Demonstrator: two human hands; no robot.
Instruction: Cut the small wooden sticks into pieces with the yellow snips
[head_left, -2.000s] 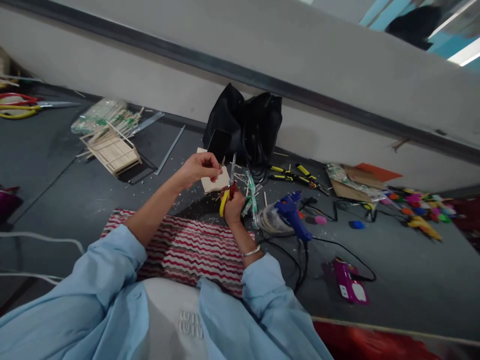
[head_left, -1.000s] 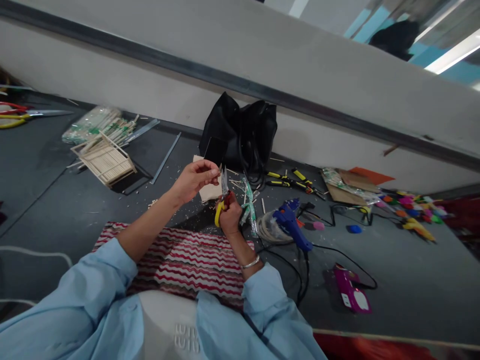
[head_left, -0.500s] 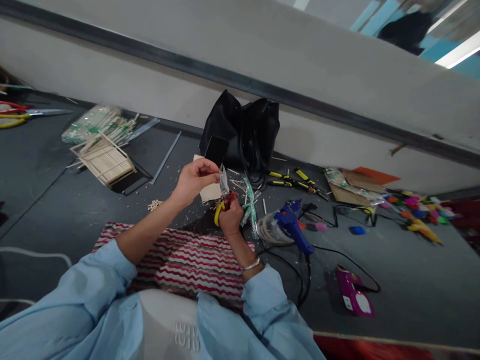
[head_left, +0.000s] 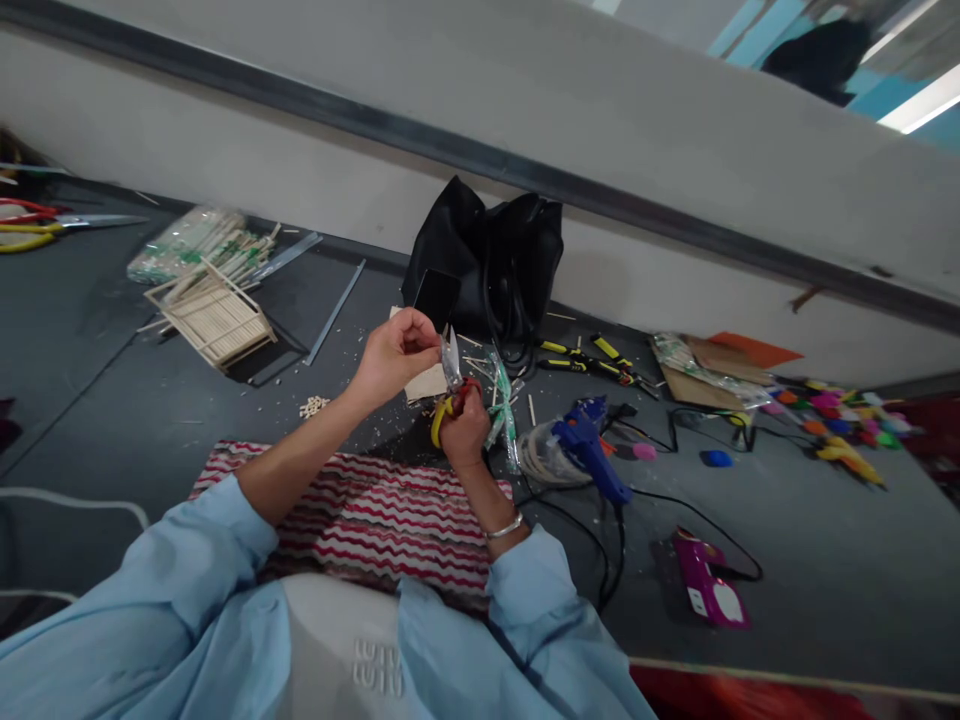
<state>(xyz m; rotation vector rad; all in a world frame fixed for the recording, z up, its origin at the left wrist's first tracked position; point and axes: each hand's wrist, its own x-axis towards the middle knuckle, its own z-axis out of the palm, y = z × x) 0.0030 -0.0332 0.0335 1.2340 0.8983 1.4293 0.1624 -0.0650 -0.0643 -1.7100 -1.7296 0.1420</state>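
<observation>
Right hand (head_left: 465, 428) grips scissors (head_left: 451, 370), blades now closer to the pinching left hand (head_left: 394, 362) than two seconds ago; what it pinches is unclear.

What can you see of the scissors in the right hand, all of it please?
The scissors have shiny, metal-looking blades and one red and one yellow handle loop, plastic by the look of them. The right hand grips the handles and hides part of them, with the yellow loop showing on its left side. The blades point away from the person and seem slightly parted. Their tips are right beside the fingertips of the left hand; whether they touch is too small to tell.
</observation>
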